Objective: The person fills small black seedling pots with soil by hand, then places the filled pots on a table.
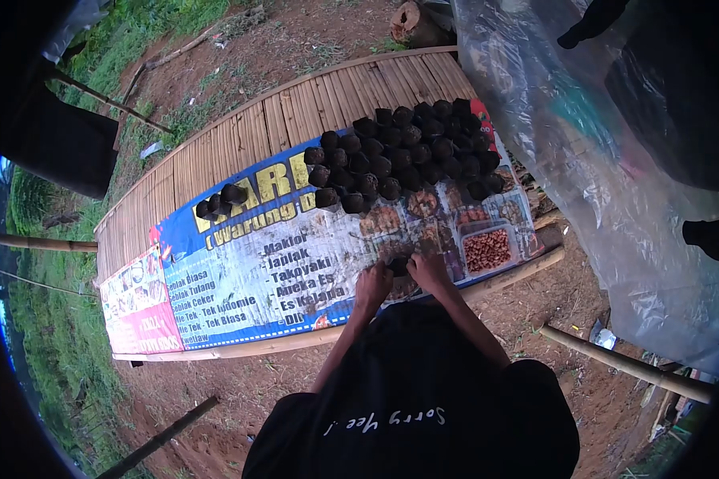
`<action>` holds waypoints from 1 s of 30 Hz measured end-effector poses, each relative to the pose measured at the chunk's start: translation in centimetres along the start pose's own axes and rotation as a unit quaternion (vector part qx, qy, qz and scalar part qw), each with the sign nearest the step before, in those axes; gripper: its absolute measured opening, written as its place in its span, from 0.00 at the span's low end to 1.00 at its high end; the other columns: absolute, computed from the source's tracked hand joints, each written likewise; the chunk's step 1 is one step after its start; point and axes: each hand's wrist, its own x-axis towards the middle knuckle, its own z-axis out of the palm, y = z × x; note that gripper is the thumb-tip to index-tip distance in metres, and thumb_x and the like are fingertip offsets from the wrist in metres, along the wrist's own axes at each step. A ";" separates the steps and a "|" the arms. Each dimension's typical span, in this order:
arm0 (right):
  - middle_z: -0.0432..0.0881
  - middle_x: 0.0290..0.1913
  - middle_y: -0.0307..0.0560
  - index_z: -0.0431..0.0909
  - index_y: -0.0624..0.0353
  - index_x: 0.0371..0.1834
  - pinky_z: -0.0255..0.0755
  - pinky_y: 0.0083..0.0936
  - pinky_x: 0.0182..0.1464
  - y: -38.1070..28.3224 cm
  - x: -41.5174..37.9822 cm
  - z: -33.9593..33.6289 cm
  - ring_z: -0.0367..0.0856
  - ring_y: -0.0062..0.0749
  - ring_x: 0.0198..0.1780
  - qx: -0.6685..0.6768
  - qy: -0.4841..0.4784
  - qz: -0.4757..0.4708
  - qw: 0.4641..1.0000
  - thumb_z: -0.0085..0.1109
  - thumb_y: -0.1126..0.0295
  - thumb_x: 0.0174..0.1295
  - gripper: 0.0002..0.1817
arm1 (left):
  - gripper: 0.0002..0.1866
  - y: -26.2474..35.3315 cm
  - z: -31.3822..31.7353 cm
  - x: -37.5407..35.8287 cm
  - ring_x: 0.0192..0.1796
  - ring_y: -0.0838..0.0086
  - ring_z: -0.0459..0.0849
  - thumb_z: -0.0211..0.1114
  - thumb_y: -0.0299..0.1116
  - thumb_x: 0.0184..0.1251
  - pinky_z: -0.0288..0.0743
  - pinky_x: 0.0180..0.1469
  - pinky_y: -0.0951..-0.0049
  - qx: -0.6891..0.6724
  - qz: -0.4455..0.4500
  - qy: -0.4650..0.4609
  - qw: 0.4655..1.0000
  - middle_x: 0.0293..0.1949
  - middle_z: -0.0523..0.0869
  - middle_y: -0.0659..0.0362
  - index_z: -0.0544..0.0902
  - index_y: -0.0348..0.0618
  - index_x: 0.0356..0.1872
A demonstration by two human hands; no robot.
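Observation:
Close to my body, at the near edge of the printed banner (pixel 248 299), a small black seedling bag (pixel 398 266) sits between my two hands. My left hand (pixel 374 285) is closed on its left side. On the other side, my right hand (pixel 428 272) has its fingers closed at the bag's edge. Farther away, many similar black seedling bags (pixel 411 152), seemingly filled with dark soil, stand packed together. To the right of my hands is a clear plastic container (pixel 461 239) holding reddish-brown seeds (pixel 487 251).
A slatted bamboo table (pixel 327 100) carries the banner. Several more black bags (pixel 222 201) stand apart at the left. Translucent plastic sheeting (pixel 563 172) hangs along the right side. Bamboo poles (pixel 627 363) flank the table over bare soil, and a cut log (pixel 415 24) lies beyond it.

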 end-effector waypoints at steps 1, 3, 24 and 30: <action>0.83 0.29 0.56 0.81 0.59 0.28 0.69 0.46 0.47 0.1 0.3 0.0 0.77 0.53 0.42 -0.005 -0.036 0.022 0.999 0.55 0.59 0.58 0.14 | 0.11 0.2 -0.2 0.3 0.35 0.40 0.81 0.57 0.34 0.61 0.74 0.38 0.46 0.000 0.002 0.002 1.000 0.29 0.81 0.37 0.78 0.35 0.32; 0.82 0.30 0.59 0.81 0.60 0.30 0.71 0.47 0.44 -0.1 0.0 -0.3 0.78 0.56 0.40 0.013 -0.029 0.005 0.999 0.58 0.60 0.57 0.13 | 0.10 0.5 -0.8 -0.3 0.35 0.42 0.82 0.58 0.34 0.60 0.75 0.38 0.47 -0.016 0.007 0.003 1.000 0.32 0.82 0.38 0.78 0.35 0.33; 0.82 0.24 0.58 0.83 0.59 0.25 0.76 0.48 0.36 -1.1 -2.4 -0.2 0.82 0.57 0.33 -0.026 -0.048 0.094 0.994 0.54 0.49 0.62 0.23 | 0.15 0.7 -1.4 0.7 0.32 0.48 0.83 0.61 0.40 0.62 0.75 0.38 0.50 0.142 0.103 0.011 0.984 0.34 0.81 0.44 0.74 0.39 0.43; 0.82 0.24 0.57 0.83 0.59 0.24 0.76 0.47 0.36 -0.7 -2.0 0.6 0.82 0.56 0.30 0.021 -0.015 0.060 0.998 0.58 0.57 0.57 0.16 | 0.10 -0.2 -0.6 1.6 0.33 0.47 0.82 0.60 0.34 0.62 0.74 0.36 0.50 0.139 0.149 0.006 0.979 0.34 0.79 0.44 0.76 0.41 0.40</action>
